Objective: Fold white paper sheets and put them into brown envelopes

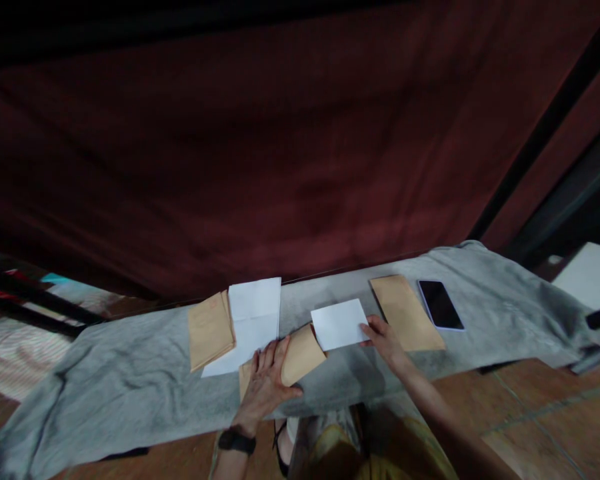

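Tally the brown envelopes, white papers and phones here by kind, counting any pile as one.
Brown envelopes: 3 (left pile, middle envelope, right envelope)
White papers: 2 (left paper, held paper)
Phone: 1
Total: 6

The left hand (269,383) covers part of the brown envelope (304,353) beneath it. Whether the white paper (337,324) at its right end reaches inside cannot be told. A faint reddish mark on the left envelope stack (210,333) is too blurred to read. The picture's edges cut off the gray cloth (125,383) at the near left, a pale panel (591,277) at the right, and both forearms (the right one's elbow included).
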`<state>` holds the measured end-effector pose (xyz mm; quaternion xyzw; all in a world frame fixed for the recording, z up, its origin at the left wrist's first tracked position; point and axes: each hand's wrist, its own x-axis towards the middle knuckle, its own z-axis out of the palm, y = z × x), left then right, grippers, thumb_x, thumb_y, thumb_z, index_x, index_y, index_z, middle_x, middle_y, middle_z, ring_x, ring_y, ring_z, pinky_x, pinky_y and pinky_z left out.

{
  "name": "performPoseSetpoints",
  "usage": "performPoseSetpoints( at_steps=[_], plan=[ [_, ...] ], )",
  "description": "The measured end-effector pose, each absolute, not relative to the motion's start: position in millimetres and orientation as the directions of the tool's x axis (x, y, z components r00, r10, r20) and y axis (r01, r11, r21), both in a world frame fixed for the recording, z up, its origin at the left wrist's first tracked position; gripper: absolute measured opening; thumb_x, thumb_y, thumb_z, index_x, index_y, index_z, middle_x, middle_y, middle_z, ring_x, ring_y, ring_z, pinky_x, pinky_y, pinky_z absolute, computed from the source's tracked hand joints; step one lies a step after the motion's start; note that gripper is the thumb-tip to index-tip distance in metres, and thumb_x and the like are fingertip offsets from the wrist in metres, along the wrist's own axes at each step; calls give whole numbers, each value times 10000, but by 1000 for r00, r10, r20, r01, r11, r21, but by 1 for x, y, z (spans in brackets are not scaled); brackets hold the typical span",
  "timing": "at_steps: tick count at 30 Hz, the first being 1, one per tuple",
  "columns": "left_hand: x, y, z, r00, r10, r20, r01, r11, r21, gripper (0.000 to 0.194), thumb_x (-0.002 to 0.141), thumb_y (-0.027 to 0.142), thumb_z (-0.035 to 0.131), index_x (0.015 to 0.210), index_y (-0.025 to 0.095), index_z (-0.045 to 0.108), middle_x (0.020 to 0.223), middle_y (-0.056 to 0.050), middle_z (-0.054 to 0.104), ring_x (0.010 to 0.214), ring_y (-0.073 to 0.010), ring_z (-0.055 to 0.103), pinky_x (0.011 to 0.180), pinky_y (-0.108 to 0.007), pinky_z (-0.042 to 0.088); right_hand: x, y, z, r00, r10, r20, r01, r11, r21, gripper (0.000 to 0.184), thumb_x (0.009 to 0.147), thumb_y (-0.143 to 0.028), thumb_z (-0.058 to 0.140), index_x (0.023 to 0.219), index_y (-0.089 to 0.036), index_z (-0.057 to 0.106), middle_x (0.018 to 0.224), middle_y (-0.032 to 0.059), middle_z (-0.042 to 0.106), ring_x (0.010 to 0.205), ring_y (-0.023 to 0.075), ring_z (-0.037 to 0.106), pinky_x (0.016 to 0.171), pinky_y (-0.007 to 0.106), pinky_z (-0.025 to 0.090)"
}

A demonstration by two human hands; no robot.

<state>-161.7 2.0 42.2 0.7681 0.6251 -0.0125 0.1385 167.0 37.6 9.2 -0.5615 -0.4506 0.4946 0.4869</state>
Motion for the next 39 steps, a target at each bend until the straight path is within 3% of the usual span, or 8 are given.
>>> performPoseSetpoints(
  at_steps=[10,29,39],
  plan=[
    [-157,0,43,239,951,-196,960,-201,194,1152,645,491,730,1604,234,145,1630,-132,307,1528,-318,210,1235,-520,31,181,34,1,24,990,-141,125,-143,-982,266,729,-503,632,747,-241,589,637,-49,523,582,140,517,491,248,461],
    [-139,16,52,300,914,-275,937,-228,264,1214,606,527,776,1607,240,152,1650,-125,263,1540,-324,163,1236,-502,-26,178,36,-1,-55,973,-224,200,-209,-957,277,761,-488,598,725,-215,568,594,-43,547,495,106,521,476,219,421],
    [-142,23,37,370,905,-209,899,-293,324,1253,601,515,818,1610,277,113,1646,-125,264,1538,-338,164,1237,-550,8,184,33,0,-56,963,-265,229,-246,-942,288,760,-481,610,732,-194,615,587,-31,573,452,108,522,432,221,396]
  ],
)
